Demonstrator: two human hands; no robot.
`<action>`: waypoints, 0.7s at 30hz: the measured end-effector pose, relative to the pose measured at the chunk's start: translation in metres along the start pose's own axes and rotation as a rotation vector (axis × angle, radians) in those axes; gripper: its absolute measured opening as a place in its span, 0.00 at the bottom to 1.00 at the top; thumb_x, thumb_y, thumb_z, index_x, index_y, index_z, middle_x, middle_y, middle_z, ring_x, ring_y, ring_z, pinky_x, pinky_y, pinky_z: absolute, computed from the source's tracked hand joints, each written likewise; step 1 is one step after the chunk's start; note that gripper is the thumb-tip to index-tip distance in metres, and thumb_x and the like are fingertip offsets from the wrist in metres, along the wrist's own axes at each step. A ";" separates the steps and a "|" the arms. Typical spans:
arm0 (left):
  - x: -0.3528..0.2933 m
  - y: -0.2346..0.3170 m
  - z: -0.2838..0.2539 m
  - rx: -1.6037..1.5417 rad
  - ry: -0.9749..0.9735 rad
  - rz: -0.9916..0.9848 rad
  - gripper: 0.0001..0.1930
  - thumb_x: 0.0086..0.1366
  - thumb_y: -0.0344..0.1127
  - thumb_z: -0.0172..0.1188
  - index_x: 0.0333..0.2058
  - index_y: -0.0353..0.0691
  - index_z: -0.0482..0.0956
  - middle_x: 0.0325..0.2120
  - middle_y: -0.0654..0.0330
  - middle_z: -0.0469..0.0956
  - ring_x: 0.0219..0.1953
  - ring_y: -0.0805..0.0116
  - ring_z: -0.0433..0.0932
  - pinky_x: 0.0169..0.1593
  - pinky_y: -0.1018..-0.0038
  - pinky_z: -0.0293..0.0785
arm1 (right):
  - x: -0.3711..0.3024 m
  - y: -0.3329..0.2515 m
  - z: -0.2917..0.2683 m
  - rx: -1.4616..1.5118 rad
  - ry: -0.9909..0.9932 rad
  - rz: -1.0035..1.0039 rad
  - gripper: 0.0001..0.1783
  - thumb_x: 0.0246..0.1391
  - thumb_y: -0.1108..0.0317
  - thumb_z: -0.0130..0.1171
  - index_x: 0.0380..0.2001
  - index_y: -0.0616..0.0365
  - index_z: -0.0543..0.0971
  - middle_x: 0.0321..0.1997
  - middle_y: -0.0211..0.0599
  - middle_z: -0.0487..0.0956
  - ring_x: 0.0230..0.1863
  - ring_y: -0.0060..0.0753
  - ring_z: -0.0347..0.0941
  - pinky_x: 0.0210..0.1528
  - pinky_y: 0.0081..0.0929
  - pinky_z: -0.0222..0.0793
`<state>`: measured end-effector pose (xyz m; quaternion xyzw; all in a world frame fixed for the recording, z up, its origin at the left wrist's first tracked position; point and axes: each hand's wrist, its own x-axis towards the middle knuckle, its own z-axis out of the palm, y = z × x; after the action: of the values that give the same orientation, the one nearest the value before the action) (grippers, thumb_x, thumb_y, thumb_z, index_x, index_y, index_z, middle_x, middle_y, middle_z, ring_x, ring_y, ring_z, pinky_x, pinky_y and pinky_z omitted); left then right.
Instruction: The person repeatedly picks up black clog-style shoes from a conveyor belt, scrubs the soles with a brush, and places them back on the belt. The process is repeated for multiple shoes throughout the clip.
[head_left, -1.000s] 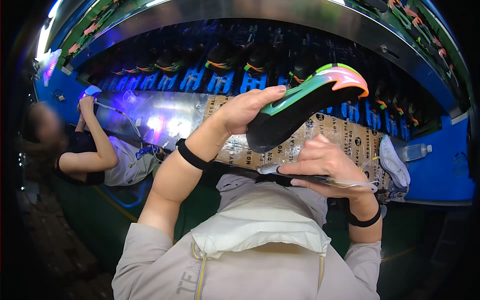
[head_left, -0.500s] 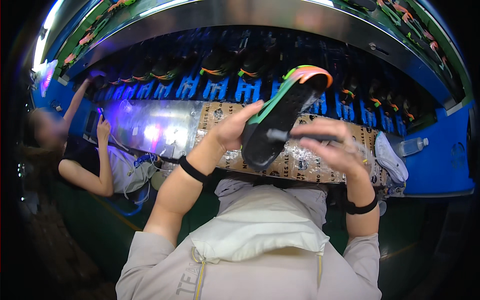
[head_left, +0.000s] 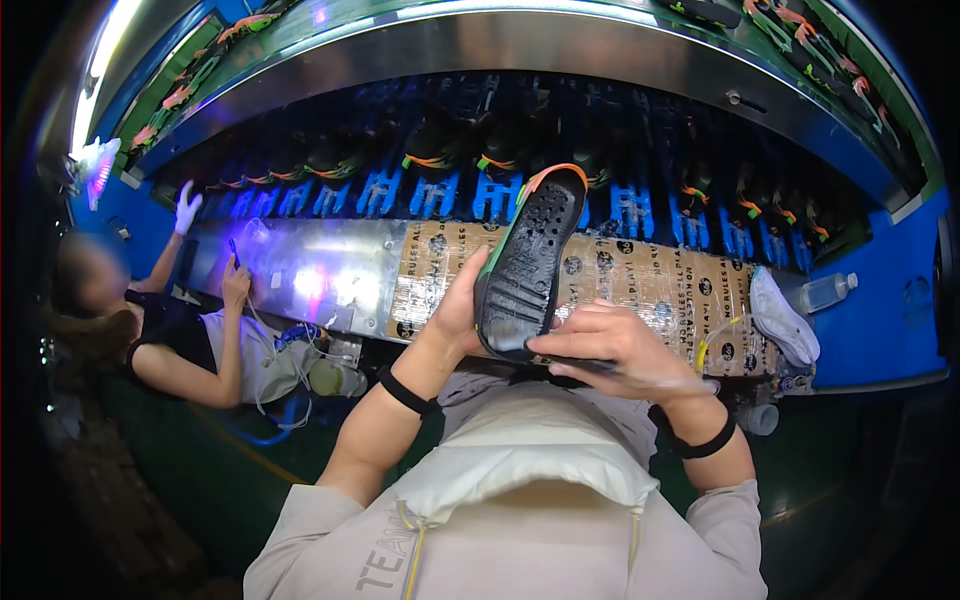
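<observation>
My left hand [head_left: 462, 312] grips the edge of a black shoe sole [head_left: 535, 235], which stands tilted with one end up. Holes dot the upper part of its face and ridges run below them; a green and orange rim shows along its left side and top. A thin brush [head_left: 590, 366] with a dark handle lies in the fingers of my right hand [head_left: 610, 340]. My right fingertips are at the sole's lower end, where the black surface looks glossy. The brush's bristles are hard to make out here.
Behind the sole runs a printed, tape-wrapped bench top [head_left: 640, 290], joined on the left by a metal plate [head_left: 330, 265]. Dark shoe parts sit on blue holders [head_left: 435, 192] beyond. White shoe [head_left: 782, 318] and clear bottle [head_left: 828, 292] lie right. A co-worker [head_left: 180, 345] sits left.
The sole has come lower and turned more upright, its face now toward me. My right hand with the brush has moved down and left to the sole's lower end. The co-worker's gloved hand has shifted.
</observation>
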<state>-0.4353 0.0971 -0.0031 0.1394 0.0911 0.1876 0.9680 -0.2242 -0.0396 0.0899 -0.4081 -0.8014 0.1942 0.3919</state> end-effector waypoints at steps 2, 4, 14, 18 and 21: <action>-0.003 -0.001 0.003 -0.007 0.033 0.009 0.42 0.82 0.66 0.29 0.71 0.32 0.68 0.59 0.39 0.82 0.57 0.41 0.85 0.63 0.48 0.83 | 0.001 0.003 -0.012 0.107 0.032 0.022 0.20 0.54 0.72 0.76 0.51 0.57 0.87 0.31 0.37 0.80 0.36 0.42 0.78 0.42 0.40 0.71; -0.006 -0.002 0.013 0.006 -0.031 0.000 0.42 0.82 0.66 0.29 0.71 0.32 0.68 0.59 0.39 0.82 0.57 0.41 0.85 0.63 0.49 0.83 | 0.003 0.008 -0.005 -0.134 0.218 0.135 0.19 0.54 0.72 0.76 0.50 0.58 0.88 0.32 0.38 0.81 0.34 0.44 0.77 0.42 0.40 0.71; -0.026 0.032 0.049 0.033 -0.195 -0.163 0.42 0.79 0.64 0.35 0.72 0.31 0.67 0.58 0.36 0.81 0.54 0.36 0.85 0.59 0.39 0.83 | -0.031 -0.019 -0.024 0.285 0.548 0.203 0.19 0.58 0.74 0.69 0.53 0.67 0.87 0.38 0.43 0.85 0.38 0.33 0.77 0.42 0.29 0.72; 0.023 0.102 0.160 0.319 -0.322 0.044 0.48 0.79 0.71 0.27 0.73 0.31 0.65 0.57 0.33 0.80 0.52 0.36 0.85 0.54 0.44 0.84 | -0.044 -0.008 -0.014 0.313 0.976 0.257 0.20 0.64 0.68 0.67 0.54 0.71 0.85 0.42 0.37 0.81 0.38 0.28 0.73 0.43 0.24 0.69; 0.080 0.141 0.218 0.218 -0.344 0.318 0.46 0.82 0.69 0.27 0.67 0.27 0.70 0.53 0.35 0.80 0.50 0.36 0.84 0.53 0.48 0.86 | -0.045 0.006 -0.004 0.269 0.941 0.298 0.20 0.63 0.69 0.67 0.54 0.72 0.85 0.41 0.36 0.80 0.39 0.29 0.73 0.45 0.26 0.68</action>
<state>-0.3599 0.2027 0.2353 0.2854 -0.0785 0.3002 0.9068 -0.2019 -0.0725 0.0675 -0.5072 -0.4390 0.1446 0.7274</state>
